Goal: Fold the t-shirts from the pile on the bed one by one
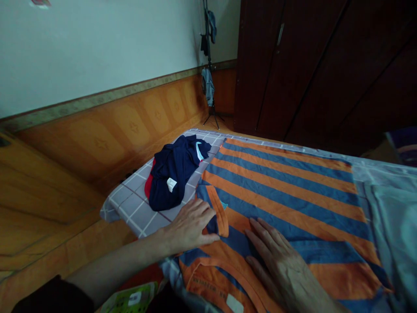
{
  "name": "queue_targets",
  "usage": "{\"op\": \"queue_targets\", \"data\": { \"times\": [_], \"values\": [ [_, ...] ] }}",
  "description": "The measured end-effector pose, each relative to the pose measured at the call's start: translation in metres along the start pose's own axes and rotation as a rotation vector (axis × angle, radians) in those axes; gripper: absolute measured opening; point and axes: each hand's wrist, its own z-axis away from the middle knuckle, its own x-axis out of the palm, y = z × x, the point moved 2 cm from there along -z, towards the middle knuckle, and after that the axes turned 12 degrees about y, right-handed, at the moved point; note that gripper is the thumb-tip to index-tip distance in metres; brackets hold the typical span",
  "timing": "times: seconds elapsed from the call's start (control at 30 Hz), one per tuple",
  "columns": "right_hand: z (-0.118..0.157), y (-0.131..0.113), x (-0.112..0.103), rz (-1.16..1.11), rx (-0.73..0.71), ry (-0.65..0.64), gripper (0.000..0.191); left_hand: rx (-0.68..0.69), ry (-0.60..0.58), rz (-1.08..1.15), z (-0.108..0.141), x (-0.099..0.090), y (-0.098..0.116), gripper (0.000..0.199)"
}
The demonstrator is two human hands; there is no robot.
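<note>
While your right fingers (262, 232) lie spread and flat on the orange-and-blue striped T-shirt (293, 200), your left fingers (203, 208) sit close together and slightly curled against its folded-in sleeve (217, 213); from this view you cannot tell whether they pinch that cloth. Your left hand (190, 226) rests at the shirt's edge, and your right hand (283, 265) lies on the shirt's body, just beside the orange neckband (208, 271). A small white label (234, 303) shows at the bottom edge of the view. The shirt lies spread out on a bed with a grey checked sheet (130, 208). Just beyond your left hand, a crumpled navy garment (172, 174) with a white tag sits on the sheet, a red cloth (149, 184) showing at its edge. A pale blue cloth (391, 226) lies to the right of the shirt. Near your left forearm lies a green-and-white packet (130, 300), its contents hidden. Farther off, a tripod stand (208, 65) carries hanging clothes (207, 87) beside a dark wooden wardrobe (293, 65), its doors shut.
</note>
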Motion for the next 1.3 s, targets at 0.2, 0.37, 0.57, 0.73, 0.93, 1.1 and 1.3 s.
{"op": "queue_targets", "data": {
  "times": [0.2,0.37,0.57,0.73,0.93,1.1,1.3],
  "values": [
    [-0.003,-0.001,-0.001,0.003,-0.008,0.014,0.038,-0.164,0.036,0.173,-0.017,0.002,0.001,0.01],
    [-0.002,-0.001,-0.001,-0.016,0.007,-0.002,0.04,-0.892,0.266,1.033,-0.025,0.001,-0.043,0.011],
    [0.002,0.0,0.002,-0.047,0.058,-0.034,0.04,-1.438,0.458,1.657,-0.005,-0.009,-0.071,0.022],
    [-0.002,-0.001,-0.001,-0.031,0.034,-0.028,0.038,-1.405,0.624,1.715,-0.001,-0.024,-0.062,0.028],
    [-0.005,-0.001,-0.003,-0.002,0.002,-0.037,0.039,-1.424,0.884,1.582,0.018,-0.033,-0.071,0.021],
    [-0.006,-0.002,-0.007,-0.021,0.041,-0.08,0.042,-1.495,0.877,1.485,0.046,-0.019,-0.083,0.015],
    [-0.047,-0.033,-0.018,-0.157,-0.068,-0.207,0.053,-1.265,0.652,1.301,0.068,-0.013,-0.076,0.031]
  ]
}}
